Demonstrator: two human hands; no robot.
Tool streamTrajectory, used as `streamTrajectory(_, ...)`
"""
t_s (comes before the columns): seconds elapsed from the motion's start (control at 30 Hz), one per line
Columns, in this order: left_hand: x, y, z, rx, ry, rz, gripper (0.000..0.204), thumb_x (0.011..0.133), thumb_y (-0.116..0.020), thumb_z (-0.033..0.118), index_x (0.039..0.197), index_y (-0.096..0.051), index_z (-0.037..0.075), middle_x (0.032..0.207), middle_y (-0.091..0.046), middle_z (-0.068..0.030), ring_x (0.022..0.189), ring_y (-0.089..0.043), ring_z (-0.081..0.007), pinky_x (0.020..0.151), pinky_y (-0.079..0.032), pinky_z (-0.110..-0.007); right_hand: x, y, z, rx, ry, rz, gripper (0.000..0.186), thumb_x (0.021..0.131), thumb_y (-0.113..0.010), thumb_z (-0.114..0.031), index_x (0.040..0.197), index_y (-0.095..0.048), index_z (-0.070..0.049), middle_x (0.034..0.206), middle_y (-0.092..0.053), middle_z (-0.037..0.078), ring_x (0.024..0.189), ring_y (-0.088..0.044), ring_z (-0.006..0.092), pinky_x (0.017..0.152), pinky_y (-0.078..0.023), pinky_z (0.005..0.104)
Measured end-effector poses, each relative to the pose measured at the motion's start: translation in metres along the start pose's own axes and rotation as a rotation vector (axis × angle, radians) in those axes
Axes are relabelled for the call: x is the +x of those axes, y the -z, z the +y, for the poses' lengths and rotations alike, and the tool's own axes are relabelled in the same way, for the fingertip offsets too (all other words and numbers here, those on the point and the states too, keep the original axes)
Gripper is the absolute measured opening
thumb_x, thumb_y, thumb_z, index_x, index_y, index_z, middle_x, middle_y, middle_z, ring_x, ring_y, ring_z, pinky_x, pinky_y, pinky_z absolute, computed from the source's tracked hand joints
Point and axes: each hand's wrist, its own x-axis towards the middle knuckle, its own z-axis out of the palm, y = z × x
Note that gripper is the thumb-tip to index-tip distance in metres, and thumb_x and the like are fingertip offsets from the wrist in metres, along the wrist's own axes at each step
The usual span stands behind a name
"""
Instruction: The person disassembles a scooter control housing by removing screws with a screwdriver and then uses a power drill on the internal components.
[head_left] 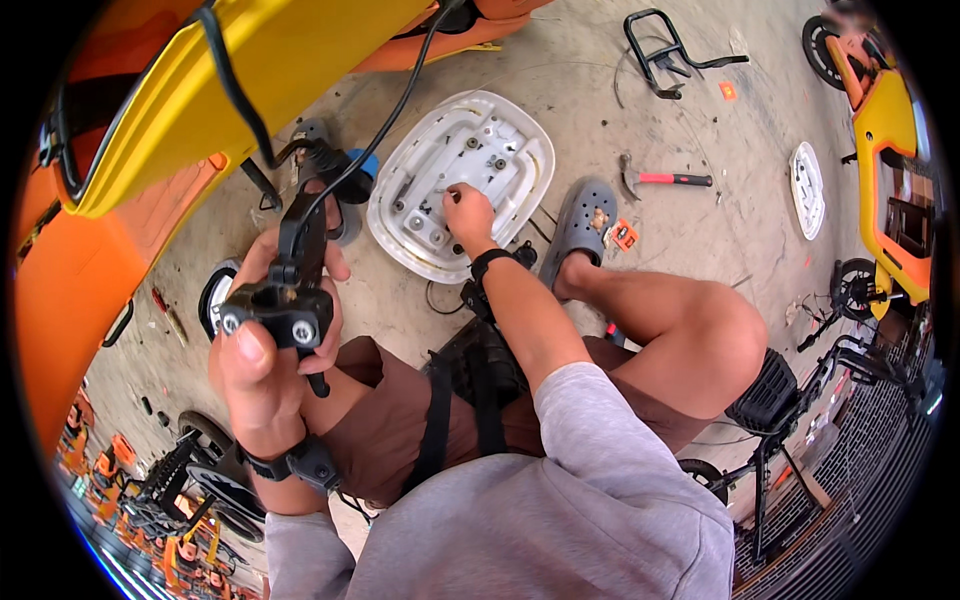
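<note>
Brake lever (303,235) sat clamped in my left hand's (245,362) fingers, left of the white tray (543,150) where my right hand (470,215) curled, fingertips unreadable to me, and one knocked rim could have scattered loose screws (471,143).

A scuffed, grey-beige floor (590,130). Directly on it lie a white molded tray (387,192) near the centre; to its right, a claw hammer (668,179) with a red-and-black handle, two small orange cards (625,235) and a white oval panel (806,192).
</note>
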Motion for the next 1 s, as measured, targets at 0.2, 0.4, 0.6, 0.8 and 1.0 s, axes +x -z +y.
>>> streamTrajectory(0.2, 0.002, 0.003, -0.001, -0.076, 0.055, 0.014, 0.115, 0.066, -0.071, 0.067, 0.138, -0.030, -0.012, 0.110, -0.051, -0.0164, 0.060, -0.046, -0.0093, 0.038, -0.029, -0.019, 0.010, 0.006, 0.022, -0.028, 0.014, 0.179, 0.021, 0.083, -0.064, -0.017, 0.099, -0.069, -0.004, 0.097, -0.067, 0.016, 0.085, -0.066, 0.0346, 0.078, -0.051, 0.0432)
streamTrajectory(0.4, 0.002, 0.003, 0.000, -0.177, 0.056, 0.055, 0.117, 0.066, -0.073, 0.064, 0.140, -0.026, -0.013, 0.111, -0.051, -0.0190, 0.063, -0.047, -0.0119, 0.040, -0.031, -0.019, 0.012, 0.013, 0.028, -0.069, 0.148, 0.148, 0.018, 0.083, -0.066, -0.017, 0.098, -0.069, -0.007, 0.099, -0.064, 0.011, 0.081, -0.065, 0.0330, 0.074, -0.052, 0.0423)
streamTrajectory(0.6, 0.003, 0.006, -0.001, -0.257, 0.055, 0.026, 0.115, 0.069, -0.072, 0.061, 0.142, -0.022, -0.013, 0.115, -0.047, -0.0221, 0.065, -0.047, -0.0147, 0.040, -0.032, -0.019, 0.014, 0.005, 0.022, -0.185, 0.363, 0.052, 0.019, 0.082, -0.066, -0.019, 0.098, -0.069, -0.010, 0.102, -0.063, 0.010, 0.082, -0.065, 0.0320, 0.073, -0.053, 0.0428)
streamTrajectory(0.8, 0.001, 0.013, -0.004, -0.364, 0.069, -0.018, 0.117, 0.071, -0.072, 0.059, 0.143, -0.014, -0.012, 0.119, -0.042, -0.0223, 0.071, -0.045, -0.0168, 0.042, -0.033, -0.022, 0.025, -0.025, -0.002, -0.268, 0.519, -0.289, 0.026, 0.084, -0.061, -0.020, 0.108, -0.068, -0.014, 0.098, -0.065, 0.011, 0.085, -0.065, 0.0321, 0.076, -0.053, 0.0435)
streamTrajectory(1.0, 0.005, 0.012, -0.002, -0.382, 0.095, -0.082, 0.115, 0.073, -0.072, 0.057, 0.145, -0.012, -0.009, 0.122, -0.039, -0.0227, 0.073, -0.043, -0.0171, 0.045, -0.035, -0.023, 0.036, -0.036, -0.005, -0.495, 0.573, -0.325, 0.026, 0.085, -0.057, -0.016, 0.108, -0.067, -0.015, 0.095, -0.067, 0.013, 0.083, -0.066, 0.0328, 0.073, -0.054, 0.0436)
